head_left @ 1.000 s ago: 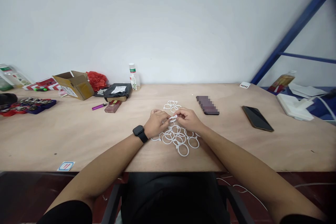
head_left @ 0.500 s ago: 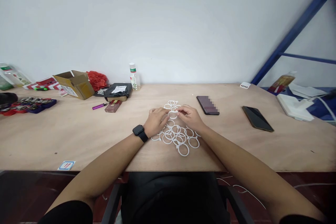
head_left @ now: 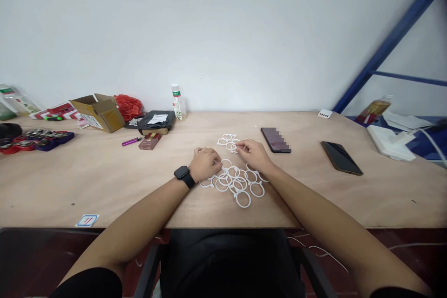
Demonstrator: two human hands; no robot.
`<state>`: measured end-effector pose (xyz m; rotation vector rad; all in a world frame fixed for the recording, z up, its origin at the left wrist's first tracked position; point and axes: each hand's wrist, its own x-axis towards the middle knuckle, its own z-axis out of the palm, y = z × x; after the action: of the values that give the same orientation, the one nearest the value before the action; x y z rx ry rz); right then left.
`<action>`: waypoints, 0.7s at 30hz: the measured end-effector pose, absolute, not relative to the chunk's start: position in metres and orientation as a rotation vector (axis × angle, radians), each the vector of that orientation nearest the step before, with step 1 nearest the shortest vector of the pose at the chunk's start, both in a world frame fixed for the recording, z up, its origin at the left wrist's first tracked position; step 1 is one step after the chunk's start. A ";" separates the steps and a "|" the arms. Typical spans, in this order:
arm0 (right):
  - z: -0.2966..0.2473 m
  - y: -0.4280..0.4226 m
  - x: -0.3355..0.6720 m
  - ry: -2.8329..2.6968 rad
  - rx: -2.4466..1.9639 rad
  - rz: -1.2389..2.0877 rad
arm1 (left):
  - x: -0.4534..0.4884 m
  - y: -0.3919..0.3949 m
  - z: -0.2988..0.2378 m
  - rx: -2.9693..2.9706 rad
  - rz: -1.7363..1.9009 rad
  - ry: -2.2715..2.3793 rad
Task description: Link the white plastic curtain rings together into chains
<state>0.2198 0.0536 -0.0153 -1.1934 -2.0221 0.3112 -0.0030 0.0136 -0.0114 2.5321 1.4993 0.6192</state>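
Note:
White curtain rings with small eyelets lie in two groups on the wooden table. The nearer, larger group (head_left: 243, 199) spreads between my forearms; a smaller group (head_left: 229, 136) is farther back. My right hand (head_left: 255, 153) pinches the edge of a curtain ring (head_left: 227, 145) at the near side of the small group. My left hand (head_left: 205, 165), with a black watch on its wrist, rests at the left edge of the larger group. Its fingers are curled, the tips beside another ring (head_left: 226, 160); whether they grip anything is hidden.
Two phones (head_left: 275, 140) (head_left: 341, 158) lie to the right, near a white power strip (head_left: 390, 143). Leftward are a dark red box (head_left: 150, 141), a purple lighter (head_left: 131, 141), a black-wrapped parcel (head_left: 157, 121), a bottle (head_left: 177, 102) and an open cardboard box (head_left: 99, 114).
The ring held between both hands has gone down to the far group, still in my right fingers. My left hand has let go of it and drawn back toward the nearer group.

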 end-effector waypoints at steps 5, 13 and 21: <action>-0.015 0.051 0.218 -2.020 -1.186 0.345 | -0.003 0.014 -0.010 2.515 0.609 1.469; -0.009 0.044 0.216 -2.094 -0.981 0.419 | -0.001 0.011 -0.004 2.463 0.802 1.370; -0.006 0.032 0.205 -2.276 -0.837 0.427 | -0.001 0.009 -0.002 2.438 0.960 1.266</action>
<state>0.2052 0.0323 -0.0062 -0.8369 -2.2761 0.4268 -0.0006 0.0086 -0.0023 2.4379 1.2660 0.9601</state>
